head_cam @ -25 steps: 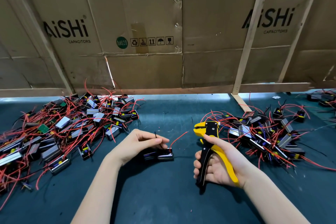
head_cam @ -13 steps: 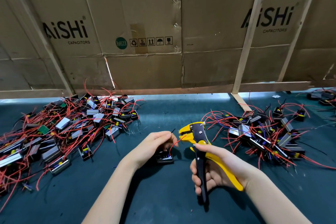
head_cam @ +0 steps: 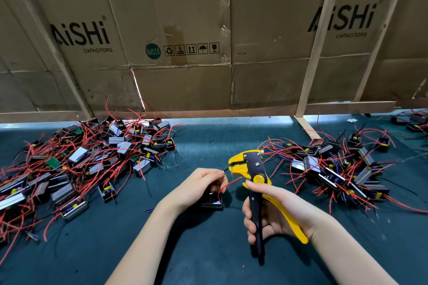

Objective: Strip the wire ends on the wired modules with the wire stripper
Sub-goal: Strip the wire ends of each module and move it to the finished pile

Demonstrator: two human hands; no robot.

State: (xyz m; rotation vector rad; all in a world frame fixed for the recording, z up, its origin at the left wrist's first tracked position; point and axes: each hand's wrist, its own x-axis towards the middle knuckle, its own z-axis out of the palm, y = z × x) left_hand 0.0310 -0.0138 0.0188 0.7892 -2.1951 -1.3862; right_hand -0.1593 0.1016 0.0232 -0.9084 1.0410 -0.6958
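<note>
On table (head_cam: 208, 250) | left hand (head_cam: 196, 186) pinches wire (head_cam: 225, 170) | right hand (head_cam: 268, 210) grips stripper (head_cam: 256, 169)

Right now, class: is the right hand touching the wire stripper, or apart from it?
Touching. The head view shows the right hand wrapped round the wire stripper, fingers curled over the black handle and the yellow handle lying against the palm.

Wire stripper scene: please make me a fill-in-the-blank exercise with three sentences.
1. The wire stripper is held in the ____ hand.
2. The left hand pinches a thin ____ wire at the tool's mouth.
3. The stripper's head is black and ____.

Missing words: right; black; yellow
</note>
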